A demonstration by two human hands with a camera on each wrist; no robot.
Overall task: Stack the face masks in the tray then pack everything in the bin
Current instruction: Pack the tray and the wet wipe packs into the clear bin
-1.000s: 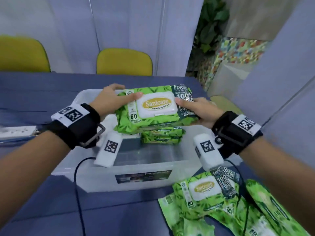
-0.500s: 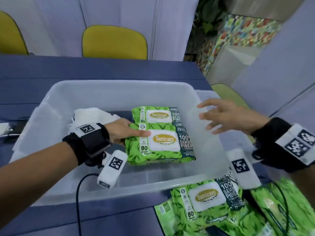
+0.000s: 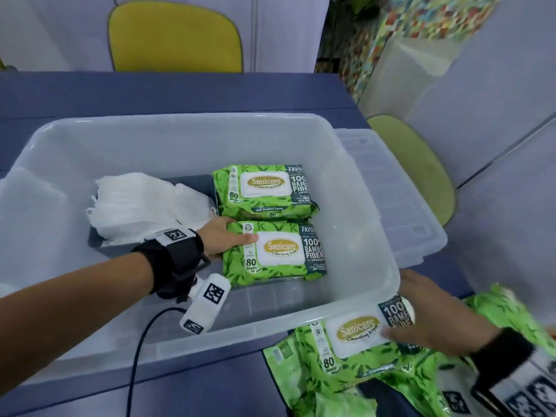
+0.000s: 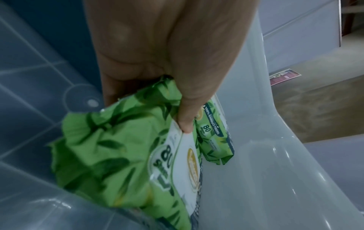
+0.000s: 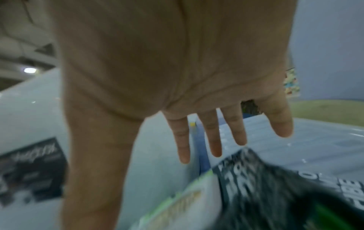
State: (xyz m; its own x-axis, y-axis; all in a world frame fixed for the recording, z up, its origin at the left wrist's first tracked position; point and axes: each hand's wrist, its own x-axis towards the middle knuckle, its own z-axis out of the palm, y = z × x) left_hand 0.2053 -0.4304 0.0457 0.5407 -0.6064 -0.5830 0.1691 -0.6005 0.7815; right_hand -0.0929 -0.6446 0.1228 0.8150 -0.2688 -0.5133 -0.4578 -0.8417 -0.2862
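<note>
A clear plastic bin (image 3: 180, 121) holds a grey tray (image 3: 195, 183) piled with white face masks (image 3: 135, 203). Two green wipes packs lie right of the tray. My left hand (image 3: 222, 239) grips the near pack (image 3: 276, 254) by its left end, thumb on top. In the left wrist view the left hand (image 4: 177, 77) pinches that pack (image 4: 118, 155) beside the far pack (image 4: 214, 140). The far pack (image 3: 264, 191) lies untouched. My right hand (image 3: 433, 320) hovers open, fingers spread, over another wipes pack (image 3: 352, 335) on the table; the right hand (image 5: 214, 140) and that pack (image 5: 256, 186) are blurred.
More green wipes packs (image 3: 496, 320) lie heaped at the table's near right corner. The bin's clear lid (image 3: 391, 191) sits against its right side. A yellow chair (image 3: 174, 37) stands behind the blue table (image 3: 180, 91), a green chair (image 3: 421, 164) to the right.
Both hands lowered the wipes pack into the bin. The right hand then let go and moved back out to the pack on the table. The left hand stays on the placed pack.
</note>
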